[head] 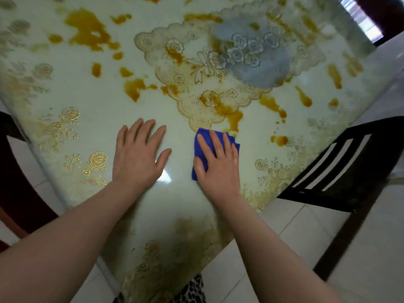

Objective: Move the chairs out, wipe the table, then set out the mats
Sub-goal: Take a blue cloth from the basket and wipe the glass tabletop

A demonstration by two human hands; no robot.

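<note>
Two hands on the table, wiping step in hand. Left hand lies flat near the near edge, fingers spread, holding nothing. Just right of it, apart, right hand presses flat on the cloth, fingers straight. Cloth touches the near tip of the mat. Judgement: to wipe well, keep the palm's weight on the cloth, stroke far across the amber patches, and hold the mat down or lift it, since it could slide. Count: one cloth, one mat, one table, one black chair at right, pulled back from the edge; possibly another at far left, unclear.
</note>
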